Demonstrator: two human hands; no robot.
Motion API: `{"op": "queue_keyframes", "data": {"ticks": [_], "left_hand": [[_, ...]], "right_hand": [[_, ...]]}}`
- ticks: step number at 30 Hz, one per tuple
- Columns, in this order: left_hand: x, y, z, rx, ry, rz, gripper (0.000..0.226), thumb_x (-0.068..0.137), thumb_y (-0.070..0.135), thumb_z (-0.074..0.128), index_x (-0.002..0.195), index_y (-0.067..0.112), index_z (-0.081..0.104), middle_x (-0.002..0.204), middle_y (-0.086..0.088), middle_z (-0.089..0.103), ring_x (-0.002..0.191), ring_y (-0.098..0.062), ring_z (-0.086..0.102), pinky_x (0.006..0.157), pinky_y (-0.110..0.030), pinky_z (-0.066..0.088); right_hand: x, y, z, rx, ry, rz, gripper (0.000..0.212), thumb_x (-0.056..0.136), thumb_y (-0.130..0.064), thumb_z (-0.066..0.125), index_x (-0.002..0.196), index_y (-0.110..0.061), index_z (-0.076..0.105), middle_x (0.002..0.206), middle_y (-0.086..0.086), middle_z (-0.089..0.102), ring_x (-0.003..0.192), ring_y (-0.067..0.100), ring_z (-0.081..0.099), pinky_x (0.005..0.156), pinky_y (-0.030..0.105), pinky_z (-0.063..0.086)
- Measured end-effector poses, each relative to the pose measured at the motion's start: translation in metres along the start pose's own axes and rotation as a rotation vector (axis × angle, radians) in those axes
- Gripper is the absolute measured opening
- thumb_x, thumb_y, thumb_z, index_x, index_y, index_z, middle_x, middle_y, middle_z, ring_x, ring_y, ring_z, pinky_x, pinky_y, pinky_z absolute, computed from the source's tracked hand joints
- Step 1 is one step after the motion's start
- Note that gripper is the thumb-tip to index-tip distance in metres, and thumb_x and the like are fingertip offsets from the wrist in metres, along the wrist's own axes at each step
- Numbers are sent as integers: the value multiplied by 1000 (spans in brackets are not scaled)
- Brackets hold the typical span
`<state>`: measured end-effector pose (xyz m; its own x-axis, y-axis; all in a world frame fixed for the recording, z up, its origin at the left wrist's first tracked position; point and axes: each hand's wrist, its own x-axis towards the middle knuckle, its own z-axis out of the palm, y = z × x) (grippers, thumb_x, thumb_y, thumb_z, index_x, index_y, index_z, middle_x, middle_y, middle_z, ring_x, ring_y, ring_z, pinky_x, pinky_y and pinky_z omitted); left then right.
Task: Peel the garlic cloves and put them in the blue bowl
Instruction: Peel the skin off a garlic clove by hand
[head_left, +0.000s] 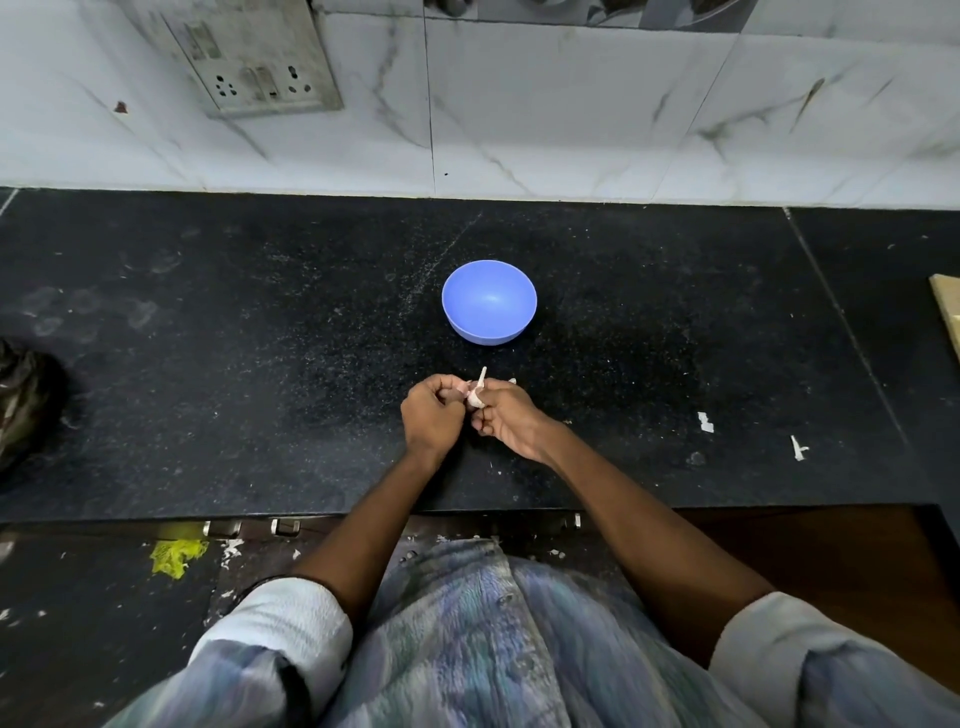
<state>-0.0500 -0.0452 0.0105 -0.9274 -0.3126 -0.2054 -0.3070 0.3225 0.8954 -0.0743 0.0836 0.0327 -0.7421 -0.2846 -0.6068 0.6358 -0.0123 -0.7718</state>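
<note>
A blue bowl (489, 301) stands on the black counter (260, 389), and nothing shows inside it. Just in front of the bowl, my two hands meet over the counter. My right hand (506, 415) grips a small garlic bulb (475, 396) whose pale stalk points up. My left hand (432, 415) has its fingers curled and pinches at the left side of the garlic. Most of the garlic is hidden between the fingers.
White scraps (705, 422) (797, 448) lie on the counter to the right. A dark crumpled bag (23, 400) sits at the left edge and a wooden board corner (948, 312) at the right. A marble-tiled wall with a socket plate (260, 67) rises behind.
</note>
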Motion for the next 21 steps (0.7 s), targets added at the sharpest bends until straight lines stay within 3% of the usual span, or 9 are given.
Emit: {"op": "queue_keyframes", "data": {"ticks": [4,9,16,21], "left_hand": [[8,1,-7,-40,88,-16,19,93,3,70,90,20,79,78,10,74,66,3,64,71,-14,50],[7,-1,-8,-75,30,17,16,94,6,74,95,20,81,85,8,79,78,-3,73,75,-17,56],[4,2,-7,-64,16,71,17,95,6,74,97,21,81,88,11,79,81,-4,74,74,-15,57],[1,4,-4,-73,-12,137,13,95,9,75,98,20,81,87,11,79,79,-5,73,73,-18,57]], "right_hand": [[2,1,-1,-36,28,10,21,102,-2,38,100,-10,58,73,5,48,53,14,39,43,20,26],[9,7,-8,-96,49,-10,19,103,-7,36,98,-13,53,70,0,43,52,8,31,48,21,23],[14,12,-13,-290,177,-130,18,103,-15,41,100,-9,59,71,-2,50,57,8,42,50,25,34],[9,5,-11,-191,160,-124,15,105,-22,50,93,-16,56,66,-4,48,51,4,39,47,22,30]]}}
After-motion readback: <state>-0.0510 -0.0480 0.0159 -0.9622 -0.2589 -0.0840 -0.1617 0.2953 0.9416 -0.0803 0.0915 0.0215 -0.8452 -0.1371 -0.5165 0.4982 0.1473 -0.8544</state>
